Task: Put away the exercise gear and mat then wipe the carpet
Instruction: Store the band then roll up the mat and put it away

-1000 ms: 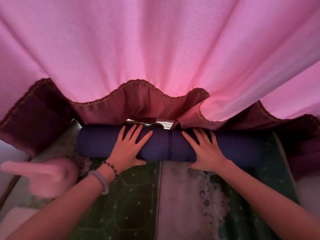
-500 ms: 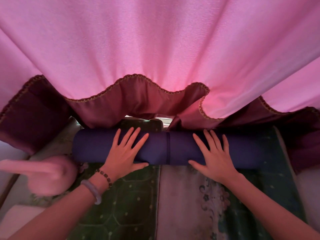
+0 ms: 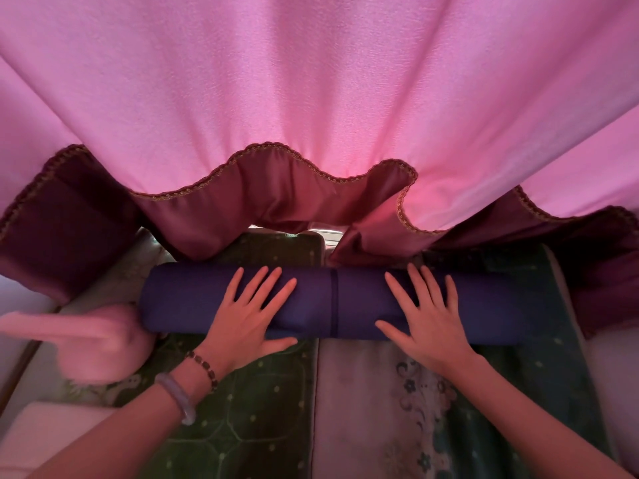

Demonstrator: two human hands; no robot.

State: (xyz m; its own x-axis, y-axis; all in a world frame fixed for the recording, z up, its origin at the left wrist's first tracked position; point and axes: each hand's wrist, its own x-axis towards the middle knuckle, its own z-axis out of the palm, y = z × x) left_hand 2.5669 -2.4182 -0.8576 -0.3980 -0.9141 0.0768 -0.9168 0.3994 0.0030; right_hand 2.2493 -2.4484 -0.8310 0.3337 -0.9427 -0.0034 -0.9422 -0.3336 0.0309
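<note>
A dark blue rolled mat (image 3: 349, 300) lies crosswise on the green patterned carpet (image 3: 249, 409), with a thin strap around its middle. My left hand (image 3: 250, 314) rests flat on the roll left of the strap, fingers spread. My right hand (image 3: 427, 318) lies flat on it right of the strap, fingers also spread. Neither hand is wrapped around the mat. The mat's right end sits in shadow under the curtain.
A pink curtain (image 3: 311, 98) with a dark red hem (image 3: 276, 195) hangs just above and behind the mat, filling the upper view. A blurred pink object (image 3: 86, 340) sits at the left by the mat's end. A pale floral carpet panel (image 3: 366, 409) runs down the middle.
Both hands have slid slightly back on the roll and the mat sits a little nearer to me, further out from under the curtain hem.
</note>
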